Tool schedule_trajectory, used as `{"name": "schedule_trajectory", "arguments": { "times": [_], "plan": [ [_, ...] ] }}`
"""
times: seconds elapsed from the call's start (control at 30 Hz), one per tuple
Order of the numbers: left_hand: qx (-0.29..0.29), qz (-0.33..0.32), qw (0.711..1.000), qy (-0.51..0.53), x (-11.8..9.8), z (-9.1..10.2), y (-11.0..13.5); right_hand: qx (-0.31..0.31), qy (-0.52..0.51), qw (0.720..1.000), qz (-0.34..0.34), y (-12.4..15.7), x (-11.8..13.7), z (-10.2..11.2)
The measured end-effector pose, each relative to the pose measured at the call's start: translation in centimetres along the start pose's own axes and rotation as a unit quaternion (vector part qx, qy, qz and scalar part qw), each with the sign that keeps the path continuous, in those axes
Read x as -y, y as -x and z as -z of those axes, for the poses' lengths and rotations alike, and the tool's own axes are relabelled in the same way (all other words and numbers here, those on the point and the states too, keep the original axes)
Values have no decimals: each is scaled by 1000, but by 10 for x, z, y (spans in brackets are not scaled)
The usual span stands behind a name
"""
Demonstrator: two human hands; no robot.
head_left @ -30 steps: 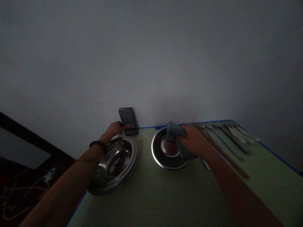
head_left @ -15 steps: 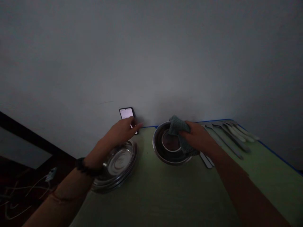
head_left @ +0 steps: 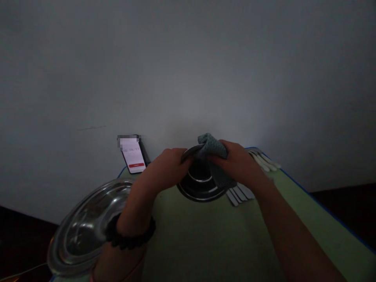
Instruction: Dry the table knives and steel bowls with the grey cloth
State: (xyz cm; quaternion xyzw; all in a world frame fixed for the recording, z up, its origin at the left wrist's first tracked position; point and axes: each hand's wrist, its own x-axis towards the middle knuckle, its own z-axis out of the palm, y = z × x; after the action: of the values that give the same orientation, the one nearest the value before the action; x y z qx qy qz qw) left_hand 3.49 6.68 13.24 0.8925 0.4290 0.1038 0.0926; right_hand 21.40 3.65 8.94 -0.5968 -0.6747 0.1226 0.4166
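Note:
A round stainless steel bowl (head_left: 202,194) stands over the table in the middle, its inside dark. My left hand (head_left: 172,166) is closed on the bowl's left rim, with a black beaded bracelet at the wrist. In my right hand (head_left: 239,158) a grey-green cloth (head_left: 216,150) is bunched between thumb and fingers. That cloth lies over the far right rim and hangs down on the bowl's right side. My hands and the cloth hide part of the rim.
Stacked steel basins (head_left: 84,231) sit at the table's left edge. A lit phone (head_left: 133,156) leans against the wall (head_left: 188,78). Flat metal utensil handles (head_left: 239,194) lie right of the bowl, pale-handled utensils (head_left: 264,160) further back. The green table (head_left: 190,243) has a blue edge.
My left hand has moved right from beside the phone and taken hold of the bowl's rim. The view has shifted, bringing the stacked basins closer. The cloth stays in my right hand.

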Motion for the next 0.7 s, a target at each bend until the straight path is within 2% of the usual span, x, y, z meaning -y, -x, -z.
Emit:
{"name": "schedule_trajectory", "arguments": {
  "times": [0.2, 0.33, 0.4, 0.47, 0.53, 0.63, 0.7],
  "plan": [
    [80, -16, 995, -62, 7, -5, 1, 81, 37, 995, 50, 1, 1, -19],
    [62, -25, 994, -92, 6, -1, 6, 98, 24, 994, 39, 2, -3, -22],
    [49, -32, 995, -77, 4, 4, 10, 87, 9, 996, 31, 3, -4, -21],
    [41, -29, 998, -42, 1, 11, 14, 32, -26, 999, 36, 3, -3, -21],
    [19, -19, 1000, -15, -1, 17, 18, -69, -74, 994, 47, 2, -1, -22],
    [-63, 0, 998, -25, -1, 24, 19, -207, -130, 969, 36, 1, 5, -29],
    [-124, 19, 991, -45, 1, 24, 17, -241, -186, 952, -11, 0, 10, -37]
  ]
}}
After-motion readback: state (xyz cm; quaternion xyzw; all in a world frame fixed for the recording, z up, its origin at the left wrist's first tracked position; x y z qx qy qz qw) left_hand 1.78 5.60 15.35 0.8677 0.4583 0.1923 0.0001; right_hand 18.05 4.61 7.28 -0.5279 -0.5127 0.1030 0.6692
